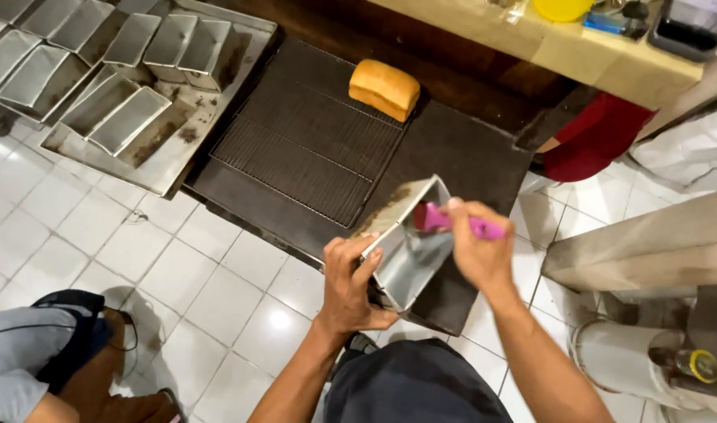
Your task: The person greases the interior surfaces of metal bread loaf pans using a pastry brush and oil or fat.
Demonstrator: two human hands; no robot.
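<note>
Both hands [351, 282] [476, 251] probably gripping: pan [409, 251], brush [452, 223].

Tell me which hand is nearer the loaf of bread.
Right. The right hand, holding a pink brush, is closer below the loaf; the left hand grips the tin lower down.

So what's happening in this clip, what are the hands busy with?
A person holds an empty metal loaf tin tilted in the left hand, while the right hand works a pink silicone brush inside it. On the dark tray on the tiled floor lies a wire cooling rack with one baked loaf. More empty tins sit on a metal tray to the upper left.
</note>
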